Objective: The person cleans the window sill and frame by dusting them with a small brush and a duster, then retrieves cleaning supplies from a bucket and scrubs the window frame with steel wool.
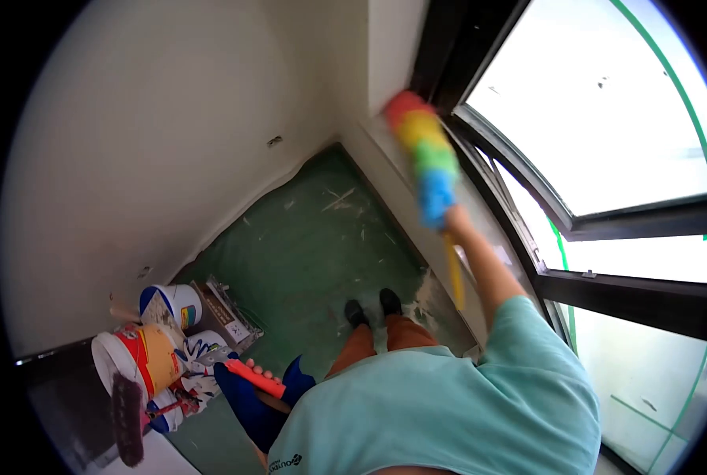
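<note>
My right hand [453, 218] is closed around the yellow handle of a rainbow-coloured duster [428, 150]. Its fluffy head, smeared by motion, is at the dark window frame and the wall ledge in the upper middle. Low on the left, the fingertips of my left hand [268, 374] curl over an orange-red handle [254, 378]. Dark blue material [246, 404] lies around that handle, and I cannot make out the whole tool. Most of the left hand is hidden.
Paint buckets [159, 352], a cardboard box [222, 315] and a dark fuzzy roller [127, 419] crowd the lower left. Green sheeting [306, 245] covers the floor under my feet. An open window [591, 119] with dark frames fills the right side.
</note>
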The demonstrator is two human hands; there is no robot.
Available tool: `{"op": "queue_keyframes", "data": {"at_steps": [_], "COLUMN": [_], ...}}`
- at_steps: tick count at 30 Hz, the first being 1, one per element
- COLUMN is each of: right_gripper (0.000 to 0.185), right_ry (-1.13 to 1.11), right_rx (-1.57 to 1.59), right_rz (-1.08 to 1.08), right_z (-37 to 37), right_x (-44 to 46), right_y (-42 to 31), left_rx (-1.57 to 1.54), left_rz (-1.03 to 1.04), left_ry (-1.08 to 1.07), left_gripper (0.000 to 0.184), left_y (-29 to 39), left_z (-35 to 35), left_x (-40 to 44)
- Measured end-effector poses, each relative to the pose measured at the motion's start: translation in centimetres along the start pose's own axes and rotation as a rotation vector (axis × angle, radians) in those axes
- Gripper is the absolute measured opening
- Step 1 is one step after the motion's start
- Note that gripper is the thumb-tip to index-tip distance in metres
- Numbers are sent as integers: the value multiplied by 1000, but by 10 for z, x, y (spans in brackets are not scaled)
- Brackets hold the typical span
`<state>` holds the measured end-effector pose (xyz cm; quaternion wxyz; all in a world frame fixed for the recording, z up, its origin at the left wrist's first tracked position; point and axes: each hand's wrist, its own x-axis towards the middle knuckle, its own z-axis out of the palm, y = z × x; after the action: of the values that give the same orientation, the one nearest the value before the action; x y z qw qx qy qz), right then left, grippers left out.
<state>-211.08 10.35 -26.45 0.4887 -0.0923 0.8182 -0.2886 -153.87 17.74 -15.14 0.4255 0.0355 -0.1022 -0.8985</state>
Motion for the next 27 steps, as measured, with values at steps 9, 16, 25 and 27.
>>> {"op": "queue_keyframes", "data": {"at_steps": [9,16,25,27], "right_gripper": [50,47,23,32], "right_ry": [-110,372,609,541], "right_rx": [-258,-27,-23,50], "right_rz": [-476,-643,-209,-19], "right_z": [-13,-95,-125,-146], "right_x": [-126,-164,-197,-229], "right_y": [9,46,100,185], "left_rx": [37,61,161,148], "left_rz": [-84,-288,-392,-413], "left_ry": [34,82,161,176], "left_gripper": [53,43,41,41], "left_y": [13,14,13,20], "left_z": [-4,45,82,73], "left_x": [15,69,105,105]}}
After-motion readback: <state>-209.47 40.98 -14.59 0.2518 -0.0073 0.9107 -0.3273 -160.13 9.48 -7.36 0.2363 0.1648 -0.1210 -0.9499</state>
